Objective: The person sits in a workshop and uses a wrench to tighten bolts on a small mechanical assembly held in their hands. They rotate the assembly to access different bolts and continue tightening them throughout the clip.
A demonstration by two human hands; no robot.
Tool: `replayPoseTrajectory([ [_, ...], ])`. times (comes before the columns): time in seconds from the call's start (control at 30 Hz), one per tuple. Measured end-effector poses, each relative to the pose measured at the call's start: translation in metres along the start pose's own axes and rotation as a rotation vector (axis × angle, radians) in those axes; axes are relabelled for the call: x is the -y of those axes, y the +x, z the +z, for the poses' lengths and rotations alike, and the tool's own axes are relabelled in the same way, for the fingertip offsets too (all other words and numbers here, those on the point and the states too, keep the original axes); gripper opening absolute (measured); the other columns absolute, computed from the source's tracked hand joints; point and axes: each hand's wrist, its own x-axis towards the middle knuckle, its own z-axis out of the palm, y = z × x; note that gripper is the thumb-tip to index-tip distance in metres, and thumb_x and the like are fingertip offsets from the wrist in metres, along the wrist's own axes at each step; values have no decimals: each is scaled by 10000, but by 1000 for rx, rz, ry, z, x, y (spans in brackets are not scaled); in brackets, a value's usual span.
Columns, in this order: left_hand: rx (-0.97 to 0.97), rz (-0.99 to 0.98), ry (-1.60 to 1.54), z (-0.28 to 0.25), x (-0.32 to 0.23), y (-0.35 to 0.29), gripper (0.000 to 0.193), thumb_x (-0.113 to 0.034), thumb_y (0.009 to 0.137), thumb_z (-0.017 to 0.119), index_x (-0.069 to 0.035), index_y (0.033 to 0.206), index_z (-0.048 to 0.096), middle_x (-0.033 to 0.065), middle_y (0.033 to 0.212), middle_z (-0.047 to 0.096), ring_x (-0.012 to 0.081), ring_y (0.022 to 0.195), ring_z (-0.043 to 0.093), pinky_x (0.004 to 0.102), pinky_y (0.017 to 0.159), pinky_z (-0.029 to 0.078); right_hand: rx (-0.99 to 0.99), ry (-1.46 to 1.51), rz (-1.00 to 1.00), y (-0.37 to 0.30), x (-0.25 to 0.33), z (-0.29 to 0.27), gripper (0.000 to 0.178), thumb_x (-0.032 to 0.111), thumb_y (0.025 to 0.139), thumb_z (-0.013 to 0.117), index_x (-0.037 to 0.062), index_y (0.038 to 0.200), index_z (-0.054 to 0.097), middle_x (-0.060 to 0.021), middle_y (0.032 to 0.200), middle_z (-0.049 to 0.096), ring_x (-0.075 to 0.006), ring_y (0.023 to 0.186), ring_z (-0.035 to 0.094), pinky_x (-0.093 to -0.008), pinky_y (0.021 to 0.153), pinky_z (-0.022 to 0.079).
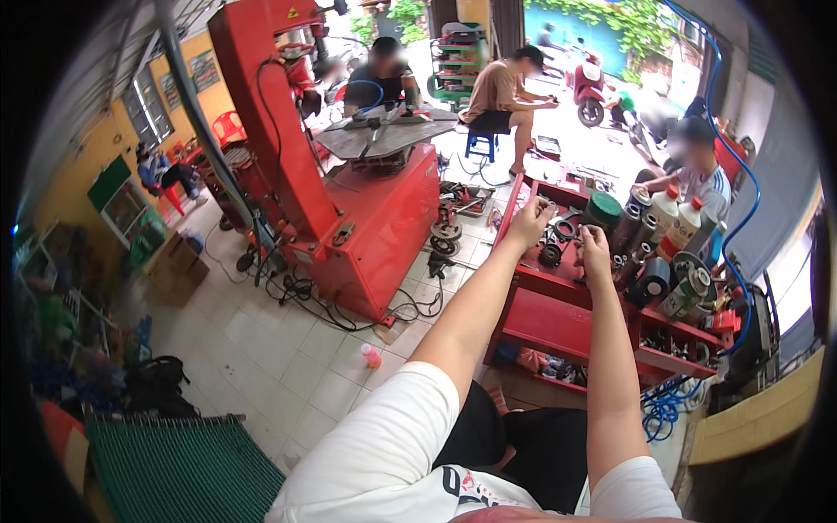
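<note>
Parts (550,254) lie on the cart (545,319) — bottles (665,210) right, tyre machine (384,222) left.

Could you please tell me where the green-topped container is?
The container is right of centre in the head view, on the red cart, just beyond the right hand.

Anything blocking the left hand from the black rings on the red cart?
Nothing visible: the black rings lie just right of the left hand; the green-lidded jar stands farther right, off that path.
</note>
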Motion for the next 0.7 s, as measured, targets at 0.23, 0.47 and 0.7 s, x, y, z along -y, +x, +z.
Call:
replayPoseTrajectory([
  [0.23,-10,-140,138,-140,-23,55,680,-223,966,695,-35,1526,359,178,1089,717,221,840,710,400,760,576,-17,-81,-14,-5,11,26,293,341,1101,574,71,1212,590,-29,838,608,-63,492,472,-268,431,459],
  [0.47,-475,-261,861,-408,-132,55,713,-426,969,656,41,1477,479,337,1398,618,450,1311,615,499,1118,479,-50,-280,-70,-9,6,20,367,362,1093,565,22,1227,598,-139,983,717,-195,733,678,-341,527,541],
  [0.7,-315,-302,1298,-367,-134,-13,704,-481,1017,583,25,1483,440,327,1412,614,467,1313,610,526,1104,477,-240,-789,-247,-30,20,32,476,488,1114,449,29,1187,554,-327,1012,719,-540,987,681,-596,812,524],
])
